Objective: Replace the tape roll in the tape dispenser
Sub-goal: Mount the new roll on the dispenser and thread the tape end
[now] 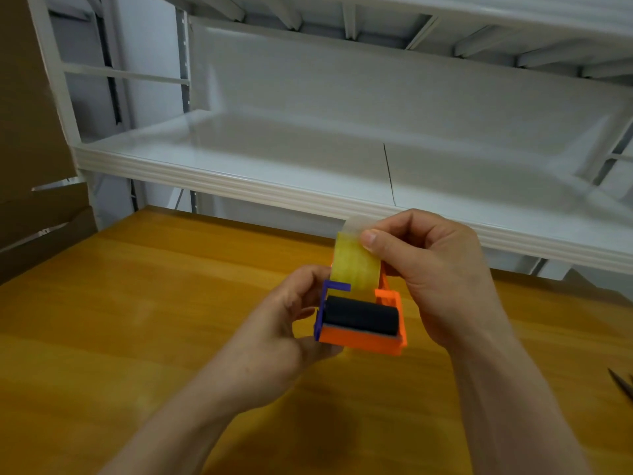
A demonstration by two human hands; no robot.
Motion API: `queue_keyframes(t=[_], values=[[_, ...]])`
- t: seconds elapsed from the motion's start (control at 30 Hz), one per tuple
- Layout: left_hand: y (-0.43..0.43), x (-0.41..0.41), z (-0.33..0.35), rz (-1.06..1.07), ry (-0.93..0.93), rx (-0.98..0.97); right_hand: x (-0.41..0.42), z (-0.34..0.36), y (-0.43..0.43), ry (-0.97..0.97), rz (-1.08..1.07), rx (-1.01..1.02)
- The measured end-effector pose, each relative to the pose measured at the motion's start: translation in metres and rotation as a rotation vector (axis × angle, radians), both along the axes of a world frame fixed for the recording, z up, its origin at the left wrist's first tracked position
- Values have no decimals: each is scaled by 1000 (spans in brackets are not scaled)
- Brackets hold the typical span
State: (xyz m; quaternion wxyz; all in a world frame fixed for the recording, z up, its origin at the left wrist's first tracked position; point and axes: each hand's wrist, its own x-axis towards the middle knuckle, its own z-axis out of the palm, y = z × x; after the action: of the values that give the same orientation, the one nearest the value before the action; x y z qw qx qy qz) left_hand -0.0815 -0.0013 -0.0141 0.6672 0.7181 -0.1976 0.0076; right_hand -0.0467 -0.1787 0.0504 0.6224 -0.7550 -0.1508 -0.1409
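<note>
An orange tape dispenser [363,341] with a purple side piece and a black roller [361,317] is held above the wooden table. My left hand [284,323] grips the dispenser from its left side. A strip of clear yellowish tape [354,265] rises from behind the roller. My right hand [435,269] pinches the strip's top end between thumb and fingers. The tape roll itself is hidden behind the strip and my hands.
The wooden table [137,303] spreads below my hands. A white metal shelf [308,166] runs along its far side. Cardboard [30,132] leans at the left. A dark pointed tool [621,385] lies at the right edge.
</note>
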Motion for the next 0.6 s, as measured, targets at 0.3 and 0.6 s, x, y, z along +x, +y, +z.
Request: queue_keyframes(t=[0.3,0.6], values=[[-5,-5,1,-138,80,-202,0,-4,5,-17,-22,-60],[-3,-2,-5,-36,113,-205,-7,1,7,-110,-202,-459]])
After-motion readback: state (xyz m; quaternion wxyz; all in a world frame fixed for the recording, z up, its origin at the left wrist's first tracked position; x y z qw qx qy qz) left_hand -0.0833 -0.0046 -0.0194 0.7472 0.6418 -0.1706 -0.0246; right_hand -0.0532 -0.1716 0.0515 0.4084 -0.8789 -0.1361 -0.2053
